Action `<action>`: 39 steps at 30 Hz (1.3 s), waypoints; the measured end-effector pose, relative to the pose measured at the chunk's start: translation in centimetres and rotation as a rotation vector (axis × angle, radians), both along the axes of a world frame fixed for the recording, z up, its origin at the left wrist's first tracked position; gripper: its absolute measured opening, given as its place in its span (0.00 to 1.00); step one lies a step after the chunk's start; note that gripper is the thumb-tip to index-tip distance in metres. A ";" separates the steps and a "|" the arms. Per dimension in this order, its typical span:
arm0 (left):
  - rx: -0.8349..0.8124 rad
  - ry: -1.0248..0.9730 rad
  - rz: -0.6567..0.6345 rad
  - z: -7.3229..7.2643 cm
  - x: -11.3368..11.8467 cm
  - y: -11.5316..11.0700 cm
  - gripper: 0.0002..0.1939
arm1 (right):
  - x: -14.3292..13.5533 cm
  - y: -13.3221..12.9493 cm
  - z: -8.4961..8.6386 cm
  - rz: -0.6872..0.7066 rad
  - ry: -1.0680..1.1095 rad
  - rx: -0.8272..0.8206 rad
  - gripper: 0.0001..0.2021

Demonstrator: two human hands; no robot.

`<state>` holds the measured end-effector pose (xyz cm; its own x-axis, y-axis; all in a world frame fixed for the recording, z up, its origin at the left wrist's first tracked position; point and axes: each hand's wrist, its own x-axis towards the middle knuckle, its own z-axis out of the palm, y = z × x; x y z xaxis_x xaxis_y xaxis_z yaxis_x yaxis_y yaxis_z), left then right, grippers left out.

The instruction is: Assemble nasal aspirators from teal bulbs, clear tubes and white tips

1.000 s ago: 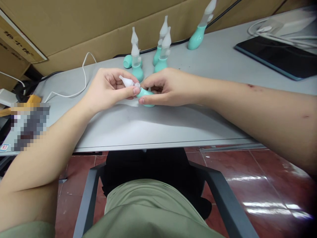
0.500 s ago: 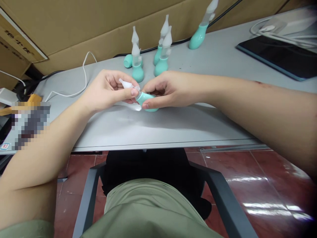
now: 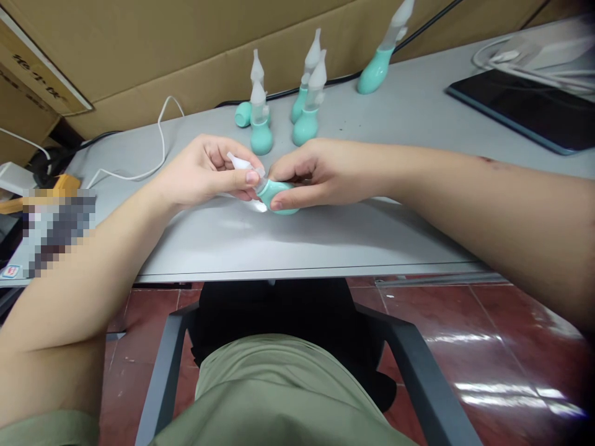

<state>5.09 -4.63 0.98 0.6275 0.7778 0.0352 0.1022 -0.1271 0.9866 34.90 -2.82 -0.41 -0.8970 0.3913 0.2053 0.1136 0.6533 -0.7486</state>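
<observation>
Between my hands, just above the grey desk, a nasal aspirator (image 3: 279, 196) lies tilted, its white tip to the left and teal bulb to the right. My left hand (image 3: 209, 170) pinches its clear neck between thumb and fingers. Around the teal bulb, my right hand (image 3: 320, 173) is closed, thumb in front. Part of the bulb and neck is hidden by fingers. Below my left fingers a whitish, clear-looking piece (image 3: 259, 205) shows partly; I cannot tell what it is. Just behind my hands stands another aspirator (image 3: 261, 133), with a loose teal bulb (image 3: 243, 114) lying beside it.
More aspirators stand behind, a pair (image 3: 307, 124) in the middle and one leaning (image 3: 375, 71) against the cardboard (image 3: 186, 49). A black tablet-like device (image 3: 525, 108) and white cables lie at right. A white cord (image 3: 160, 139) runs along the left. The desk's front edge (image 3: 279, 272) faces me.
Both hands still grip the same aspirator, which sits very slightly lower and farther right in view. The background has shifted slightly too. Nothing has been let go.
</observation>
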 end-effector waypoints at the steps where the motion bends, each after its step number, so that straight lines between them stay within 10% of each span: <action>1: -0.014 0.001 0.002 0.2 -0.1 -0.1 0.30 | 0.0 0.0 -0.1 0.008 0.018 0.018 0.21; 9: 0.220 0.011 0.125 2.1 -0.8 -1.1 0.37 | 0.2 0.3 0.0 -0.042 0.006 -0.027 0.18; 29: 0.151 0.151 -0.014 0.4 0.1 -1.1 0.24 | -2.1 1.5 -2.6 -0.513 0.251 0.098 0.17; 39: 0.226 0.257 0.037 0.3 -0.1 -0.8 0.24 | -1.5 -0.9 0.3 -0.461 0.397 0.081 0.11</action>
